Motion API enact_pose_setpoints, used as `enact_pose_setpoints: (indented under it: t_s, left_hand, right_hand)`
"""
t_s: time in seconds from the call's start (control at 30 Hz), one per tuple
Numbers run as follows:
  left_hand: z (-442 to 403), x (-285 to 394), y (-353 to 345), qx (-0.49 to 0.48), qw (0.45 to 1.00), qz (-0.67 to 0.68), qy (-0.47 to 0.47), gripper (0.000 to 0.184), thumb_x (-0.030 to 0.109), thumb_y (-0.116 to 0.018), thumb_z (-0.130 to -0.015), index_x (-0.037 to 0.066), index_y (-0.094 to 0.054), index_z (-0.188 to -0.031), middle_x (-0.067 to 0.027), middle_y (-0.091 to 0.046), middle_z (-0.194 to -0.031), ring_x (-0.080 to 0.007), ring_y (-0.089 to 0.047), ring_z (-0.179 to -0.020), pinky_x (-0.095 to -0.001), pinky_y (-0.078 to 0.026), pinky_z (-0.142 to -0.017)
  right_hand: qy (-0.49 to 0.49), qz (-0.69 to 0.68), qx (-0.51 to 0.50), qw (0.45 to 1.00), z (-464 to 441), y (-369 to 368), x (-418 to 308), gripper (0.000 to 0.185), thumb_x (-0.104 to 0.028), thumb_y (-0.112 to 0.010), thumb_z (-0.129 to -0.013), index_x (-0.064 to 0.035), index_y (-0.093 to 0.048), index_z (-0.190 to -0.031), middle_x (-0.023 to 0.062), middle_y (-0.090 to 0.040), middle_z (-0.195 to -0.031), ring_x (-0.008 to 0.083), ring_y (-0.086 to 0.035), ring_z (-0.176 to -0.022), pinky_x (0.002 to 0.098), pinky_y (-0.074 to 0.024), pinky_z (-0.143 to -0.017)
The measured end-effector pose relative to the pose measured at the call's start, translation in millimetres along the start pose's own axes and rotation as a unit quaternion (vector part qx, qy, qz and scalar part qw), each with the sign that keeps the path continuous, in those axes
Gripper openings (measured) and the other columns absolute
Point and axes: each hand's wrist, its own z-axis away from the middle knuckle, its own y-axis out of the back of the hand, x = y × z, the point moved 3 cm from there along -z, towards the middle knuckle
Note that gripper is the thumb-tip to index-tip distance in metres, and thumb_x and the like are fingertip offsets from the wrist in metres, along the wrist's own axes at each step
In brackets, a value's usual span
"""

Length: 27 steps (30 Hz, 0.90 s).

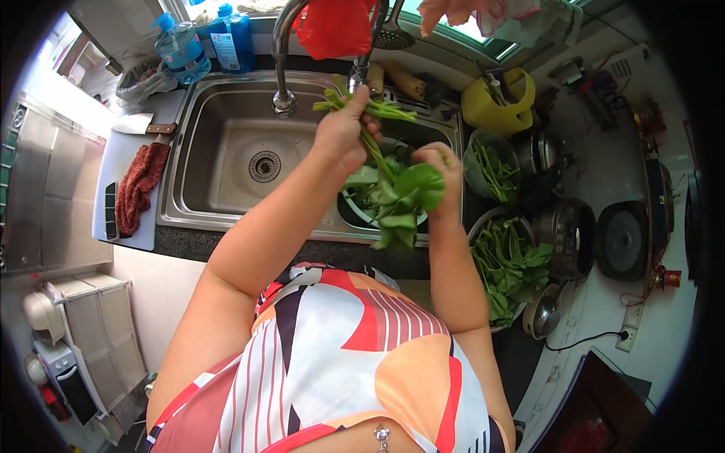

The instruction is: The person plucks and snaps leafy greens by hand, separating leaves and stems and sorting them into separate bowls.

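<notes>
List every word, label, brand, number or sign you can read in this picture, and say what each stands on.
No text can be read with certainty.
Blue bottle: pale printing on its front, too small and blurred to read.
Clear bottle with a blue pump: printing on its band, too blurred to read.
Dark cooker: marks on its panel, too small to read.

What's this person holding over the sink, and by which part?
A bunch of leafy greens, held by the stems in the left hand. The right hand curls beside the leaves; whether it grips anything can't be told.
</notes>
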Motion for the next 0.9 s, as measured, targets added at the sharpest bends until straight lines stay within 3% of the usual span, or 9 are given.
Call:
enact_pose_setpoints:
  t_s: [0.1, 0.2, 0.33, 0.4, 0.47, 0.57, 0.67, 0.73, 0.9]
  left_hand:
    - [1, 10, 2, 0.074, 0.997, 0.031, -0.016, 0.021, 0.033, -0.060, -0.086, 0.015, -0.051, -0.080, 0.0017, -0.041, -0.064, -0.0152, -0.045, -0.062, -0.0345, -0.041, -0.064]
    - [3, 14, 0, 0.036, 0.998, 0.048, -0.030, 0.023, 0.035, -0.058, -0.087, 0.014, -0.051, -0.080, 0.0021, -0.042, -0.064, -0.0138, -0.044, -0.060, -0.0323, -0.039, -0.062]
    - [8, 21, -4, -0.208, 0.974, 0.057, -0.064, 0.023, 0.033, -0.050, -0.092, 0.013, -0.050, -0.080, 0.0010, -0.042, -0.064, -0.0111, -0.042, -0.057, -0.0292, -0.036, -0.058]
    - [11, 26, -2, -0.325, 0.943, 0.018, -0.066, 0.023, 0.032, -0.045, -0.093, 0.013, -0.049, -0.080, 0.0007, -0.041, -0.064, -0.0098, -0.039, -0.054, -0.0275, -0.034, -0.055]
    - [24, 27, -13, -0.359, 0.931, 0.006, -0.062, 0.025, 0.031, -0.042, -0.093, 0.012, -0.042, -0.077, -0.0025, -0.040, -0.063, -0.0119, -0.036, -0.053, -0.0260, -0.031, -0.052]
    - [29, 21, -21, -0.466, 0.884, 0.028, -0.028, 0.028, 0.034, -0.043, -0.091, 0.011, -0.037, -0.076, -0.0066, -0.040, -0.063, -0.0155, -0.034, -0.054, -0.0285, -0.030, -0.052]
    - [31, 8, -30, -0.459, 0.888, 0.008, -0.034, 0.028, 0.034, -0.043, -0.091, 0.011, -0.038, -0.076, -0.0065, -0.039, -0.062, -0.0160, -0.034, -0.054, -0.0310, -0.030, -0.053]
    - [31, 6, -30, -0.461, 0.887, 0.012, -0.029, 0.027, 0.034, -0.043, -0.092, 0.012, -0.039, -0.078, -0.0055, -0.040, -0.063, -0.0167, -0.035, -0.055, -0.0315, -0.030, -0.054]
    - [38, 17, -25, -0.418, 0.906, 0.000, -0.066, 0.023, 0.034, -0.042, -0.092, 0.014, -0.045, -0.082, -0.0032, -0.041, -0.064, -0.0156, -0.035, -0.055, -0.0305, -0.030, -0.055]
  right_hand:
    - [0.005, -0.028, 0.053, 0.998, -8, 34, 1, 0.014, -0.015, -0.054, -0.083, -0.0032, -0.058, -0.077, -0.0028, -0.049, -0.063, 0.0061, -0.044, -0.055, 0.0191, -0.0343, -0.051]
    - [0.094, 0.059, 0.106, 0.988, 0, 43, -32, 0.015, -0.016, -0.056, -0.084, -0.0032, -0.058, -0.078, -0.0035, -0.049, -0.059, 0.0057, -0.044, -0.053, 0.0197, -0.0353, -0.051]
    - [0.068, 0.213, 0.150, 0.963, 16, 64, -78, 0.017, -0.021, -0.059, -0.084, -0.0037, -0.060, -0.083, -0.0022, -0.053, -0.062, 0.0040, -0.047, -0.056, 0.0210, -0.0365, -0.048]
    - [0.164, 0.328, 0.225, 0.903, 17, 81, -97, 0.016, -0.019, -0.062, -0.082, -0.0037, -0.063, -0.084, 0.0002, -0.057, -0.065, 0.0062, -0.051, -0.058, 0.0215, -0.0406, -0.050]
    - [0.174, 0.394, 0.186, 0.883, 19, 81, -118, 0.016, -0.019, -0.065, -0.080, -0.0035, -0.065, -0.086, 0.0028, -0.060, -0.069, 0.0083, -0.054, -0.061, 0.0225, -0.0437, -0.056]
    - [0.028, 0.289, -0.031, 0.956, 10, 43, -112, 0.021, -0.018, -0.068, -0.076, -0.0024, -0.066, -0.090, 0.0036, -0.063, -0.076, 0.0094, -0.056, -0.066, 0.0232, -0.0448, -0.064]
    - [-0.125, 0.196, -0.238, 0.943, 13, -10, -76, 0.022, -0.018, -0.070, -0.076, -0.0018, -0.066, -0.090, 0.0006, -0.062, -0.077, 0.0075, -0.055, -0.068, 0.0218, -0.0436, -0.064]
    - [-0.175, 0.016, -0.276, 0.945, 11, -25, -43, 0.019, -0.018, -0.070, -0.077, -0.0033, -0.067, -0.089, -0.0017, -0.061, -0.076, 0.0046, -0.053, -0.067, 0.0199, -0.0415, -0.061]
    - [-0.174, 0.060, -0.279, 0.943, 4, -14, -47, 0.014, -0.014, -0.067, -0.078, -0.0019, -0.067, -0.086, -0.0030, -0.059, -0.069, 0.0035, -0.052, -0.062, 0.0189, -0.0401, -0.056]
